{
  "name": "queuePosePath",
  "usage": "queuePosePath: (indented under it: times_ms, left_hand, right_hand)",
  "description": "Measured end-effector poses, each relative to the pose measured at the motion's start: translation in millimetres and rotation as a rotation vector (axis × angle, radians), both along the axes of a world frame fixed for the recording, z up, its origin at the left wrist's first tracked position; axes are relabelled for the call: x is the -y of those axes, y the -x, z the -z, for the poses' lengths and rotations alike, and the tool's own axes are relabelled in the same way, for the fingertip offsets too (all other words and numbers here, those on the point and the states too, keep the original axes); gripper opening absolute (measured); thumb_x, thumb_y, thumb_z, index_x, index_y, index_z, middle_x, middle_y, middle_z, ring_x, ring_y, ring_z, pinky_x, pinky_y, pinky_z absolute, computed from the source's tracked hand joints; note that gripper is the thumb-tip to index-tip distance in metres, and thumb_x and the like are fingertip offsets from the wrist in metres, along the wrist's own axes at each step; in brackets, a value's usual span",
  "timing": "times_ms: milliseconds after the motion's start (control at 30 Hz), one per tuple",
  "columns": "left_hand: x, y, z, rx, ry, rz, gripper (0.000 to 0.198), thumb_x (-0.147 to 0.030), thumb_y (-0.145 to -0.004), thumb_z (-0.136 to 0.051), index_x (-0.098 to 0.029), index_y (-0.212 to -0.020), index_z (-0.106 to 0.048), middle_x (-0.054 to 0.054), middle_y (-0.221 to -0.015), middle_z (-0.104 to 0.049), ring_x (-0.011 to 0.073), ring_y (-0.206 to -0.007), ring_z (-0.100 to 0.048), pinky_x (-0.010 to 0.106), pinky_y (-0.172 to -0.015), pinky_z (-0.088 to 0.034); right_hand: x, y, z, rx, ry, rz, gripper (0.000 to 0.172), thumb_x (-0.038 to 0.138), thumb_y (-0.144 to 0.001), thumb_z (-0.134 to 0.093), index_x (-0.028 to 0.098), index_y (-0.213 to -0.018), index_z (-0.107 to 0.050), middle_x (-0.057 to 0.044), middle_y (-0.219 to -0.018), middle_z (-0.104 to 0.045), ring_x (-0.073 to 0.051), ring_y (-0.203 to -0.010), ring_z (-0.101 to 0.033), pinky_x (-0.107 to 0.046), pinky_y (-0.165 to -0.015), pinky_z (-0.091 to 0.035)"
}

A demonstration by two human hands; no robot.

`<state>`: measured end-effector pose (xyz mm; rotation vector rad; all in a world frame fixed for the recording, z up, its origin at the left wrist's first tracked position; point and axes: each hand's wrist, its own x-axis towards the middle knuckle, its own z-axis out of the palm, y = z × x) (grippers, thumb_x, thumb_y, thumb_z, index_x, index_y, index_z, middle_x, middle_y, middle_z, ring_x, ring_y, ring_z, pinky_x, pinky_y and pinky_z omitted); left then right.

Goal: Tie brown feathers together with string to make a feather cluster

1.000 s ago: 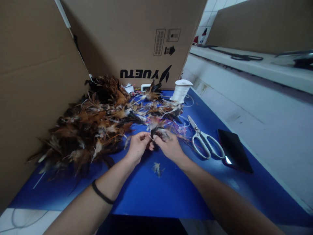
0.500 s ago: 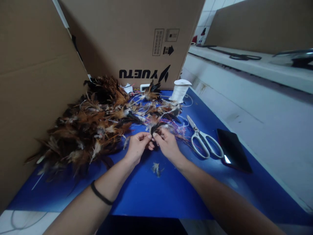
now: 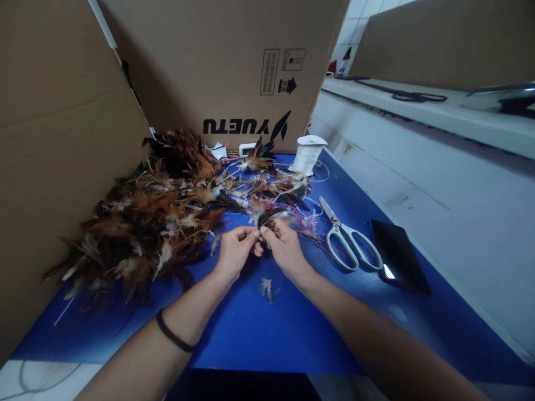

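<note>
My left hand (image 3: 234, 252) and my right hand (image 3: 285, 247) meet over the blue table (image 3: 292, 328), fingertips pinched together on a small dark feather bundle (image 3: 267, 218) held between them. A big heap of brown, black and white feathers (image 3: 154, 214) lies just left of and behind my hands. One loose fluffy feather (image 3: 266, 288) rests on the table below my wrists. A black band circles my left forearm.
White-handled scissors (image 3: 349, 236) and a dark phone (image 3: 399, 256) lie to the right. A white thread spool (image 3: 308, 155) stands at the back. Cardboard walls (image 3: 62, 122) close off the left and rear. A white ledge (image 3: 418, 167) runs along the right.
Both hands have drifted slightly up and away from me with the small bundle still pinched. Nothing else on the table has moved.
</note>
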<state>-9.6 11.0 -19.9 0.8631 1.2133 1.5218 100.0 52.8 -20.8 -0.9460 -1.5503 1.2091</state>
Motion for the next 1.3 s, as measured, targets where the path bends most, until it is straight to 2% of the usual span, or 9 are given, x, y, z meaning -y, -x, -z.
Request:
queuePosePath:
  times_ms: [267,400,567,767,1033,1167,1300]
  left_hand:
    - [-0.6,1.0,-1.5,-0.086,-0.011,0.01,0.02,-0.032,-0.072,-0.064,-0.013,-0.07,-0.061,-0.002,-0.047,-0.057,0.0081,-0.038,-0.05,0.019,-0.044,-0.043]
    - [-0.3,3.1,-2.0,-0.141,-0.009,0.002,0.02,-0.034,-0.072,-0.064,-0.014,-0.068,-0.061,-0.002,-0.044,-0.056,0.0092,-0.038,-0.051,0.02,-0.044,-0.043]
    - [-3.2,7.6,1.7,-0.234,-0.002,-0.006,0.022,-0.036,-0.073,-0.063,-0.015,-0.066,-0.06,-0.003,-0.043,-0.056,0.0094,-0.036,-0.05,0.02,-0.042,-0.043]
    - [-4.6,8.4,2.9,-0.271,0.034,-0.014,0.019,-0.033,-0.072,-0.063,-0.016,-0.065,-0.06,-0.003,-0.046,-0.057,0.0094,-0.035,-0.05,0.02,-0.039,-0.042]
    - [-3.0,8.8,-3.5,-0.21,0.038,-0.007,0.022,-0.034,-0.072,-0.064,-0.014,-0.067,-0.059,-0.002,-0.048,-0.056,0.0084,-0.037,-0.051,0.019,-0.04,-0.044]
    - [-3.6,9.8,-4.5,-0.136,0.019,-0.001,0.023,-0.035,-0.071,-0.065,-0.012,-0.074,-0.059,0.0,-0.058,-0.059,0.0085,-0.043,-0.052,0.02,-0.042,-0.046]
    - [-3.5,10.2,-6.0,-0.042,0.017,0.021,0.026,-0.036,-0.07,-0.067,-0.012,-0.078,-0.058,0.0,-0.058,-0.059,0.0081,-0.043,-0.051,0.02,-0.043,-0.044]
  right_hand:
    - [3.0,2.7,-1.6,-0.082,0.071,-0.078,0.014,0.032,-0.079,-0.052,0.019,-0.075,-0.048,0.006,-0.055,-0.051,-0.009,-0.044,-0.05,-0.023,-0.045,-0.041]
    - [0.9,0.7,-4.2,-0.049,0.05,-0.051,0.014,0.031,-0.076,-0.056,0.018,-0.075,-0.051,0.004,-0.059,-0.054,-0.01,-0.051,-0.053,-0.024,-0.051,-0.044]
    - [-3.8,-8.2,-11.9,-0.117,0.041,0.011,0.03,0.028,-0.064,-0.071,0.019,-0.087,-0.053,0.006,-0.062,-0.051,-0.008,-0.052,-0.048,-0.022,-0.051,-0.041]
    - [-13.6,-22.1,-22.6,-0.127,-0.021,0.065,0.023,0.037,-0.079,-0.059,0.016,-0.086,-0.065,0.002,-0.061,-0.055,-0.009,-0.05,-0.044,-0.024,-0.049,-0.036]
    - [-24.2,-36.8,-38.2,-0.203,-0.004,0.133,0.02,0.037,-0.078,-0.059,0.017,-0.079,-0.064,0.002,-0.061,-0.054,-0.008,-0.049,-0.045,-0.023,-0.046,-0.038]
    - [-23.9,-38.4,-38.6,0.012,0.037,0.006,0.018,0.032,-0.075,-0.06,0.016,-0.067,-0.064,0.002,-0.055,-0.055,-0.007,-0.046,-0.043,-0.022,-0.044,-0.035]
    - [-18.1,-33.8,-35.9,0.23,0.216,-0.193,0.014,0.025,-0.072,-0.058,0.014,-0.068,-0.065,0.003,-0.049,-0.054,-0.006,-0.039,-0.042,-0.02,-0.039,-0.03]
